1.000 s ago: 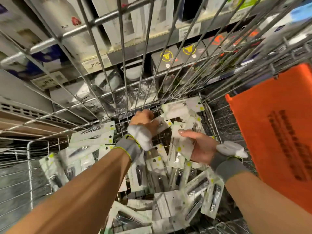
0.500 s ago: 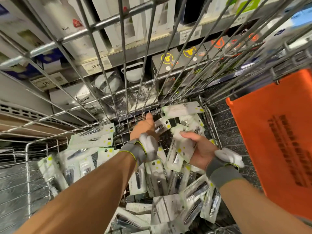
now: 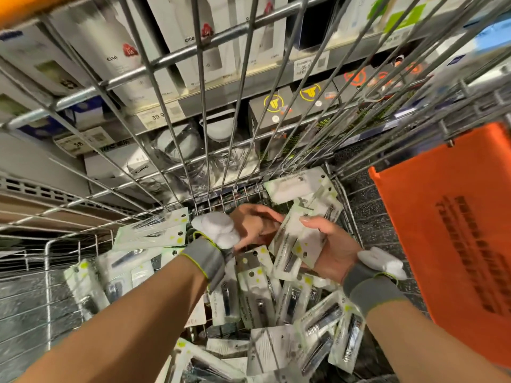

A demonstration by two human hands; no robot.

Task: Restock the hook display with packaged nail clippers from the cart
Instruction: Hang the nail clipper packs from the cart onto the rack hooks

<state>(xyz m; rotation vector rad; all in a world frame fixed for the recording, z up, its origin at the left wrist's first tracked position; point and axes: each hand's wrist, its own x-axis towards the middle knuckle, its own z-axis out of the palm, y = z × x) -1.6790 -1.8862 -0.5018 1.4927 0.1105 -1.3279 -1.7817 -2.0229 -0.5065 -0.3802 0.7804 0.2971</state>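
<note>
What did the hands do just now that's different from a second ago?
The left hand came away from the cart's far wire wall and moved right, up to the packets in the right hand. The right hand keeps gripping its packets. The loose pile in the cart stayed put.

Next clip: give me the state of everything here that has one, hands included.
Right hand: palm up, gripping a stack of clipper packs.
Left hand: fingers touching that stack; grip unclear.
Cart: loose clipper packs piled inside.
Orange bag: hanging on cart's right side.
</note>
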